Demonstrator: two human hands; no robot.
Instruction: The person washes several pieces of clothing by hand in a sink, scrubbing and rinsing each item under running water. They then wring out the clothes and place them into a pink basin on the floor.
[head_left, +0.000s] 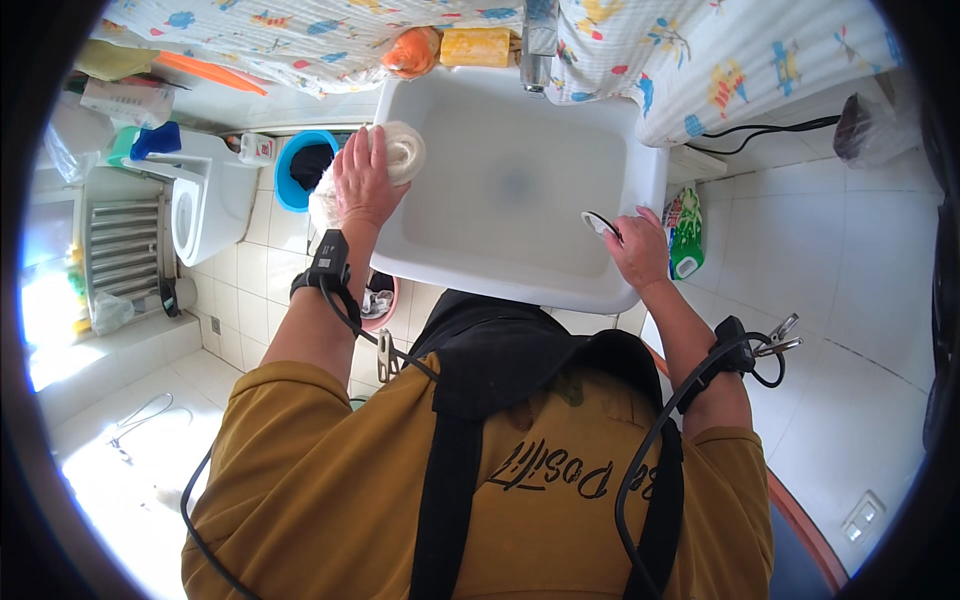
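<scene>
A white ceramic sink lies before me, with what looks like cloudy water in its basin. My left hand rests spread over a rolled, fluffy cream-coloured cloth at the sink's left rim. At the right side of the sink my right hand pinches a small looped object with a dark edge and a pale inside; its exact kind is unclear. A metal faucet stands over the far rim. Beside it sit a yellow bar of soap and an orange mesh bundle.
A patterned curtain hangs beyond the sink. At left are a blue basin with dark cloth and a toilet. A pink basin sits below the rim, a green detergent package at right.
</scene>
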